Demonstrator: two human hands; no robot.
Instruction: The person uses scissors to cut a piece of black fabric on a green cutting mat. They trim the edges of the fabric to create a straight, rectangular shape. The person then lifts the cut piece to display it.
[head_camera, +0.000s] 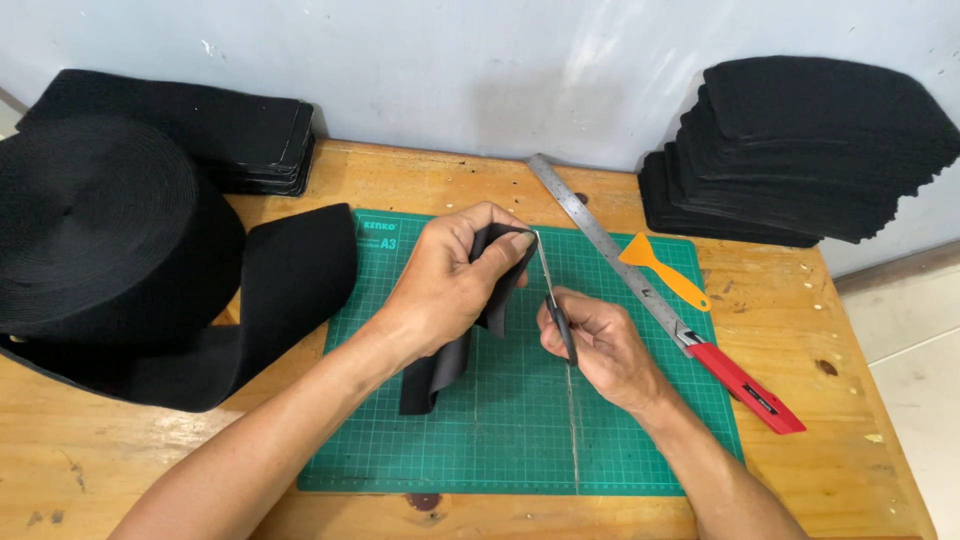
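one roll of black band (100, 230), two stacks of black pieces (810, 150), one ruler (600, 240), one scraper (665, 270), one knife (745, 385), one mat (520, 420)

We see two bare forearms, no sleeves reaching into view. The left hand (450, 280) and right hand (600, 345) wear no gloves, rings or watch. Short nails, veins showing along both forearms.

A black fabric strip (478, 310) sits near the centre of the frame, held up off the green surface below and folded over at its top; its lower end hangs down and left to the surface. Just right of it, small scissors (556, 300) stand nearly upright, thin silver blades pointing up, tips touching the strip's upper right edge, dark handles below.
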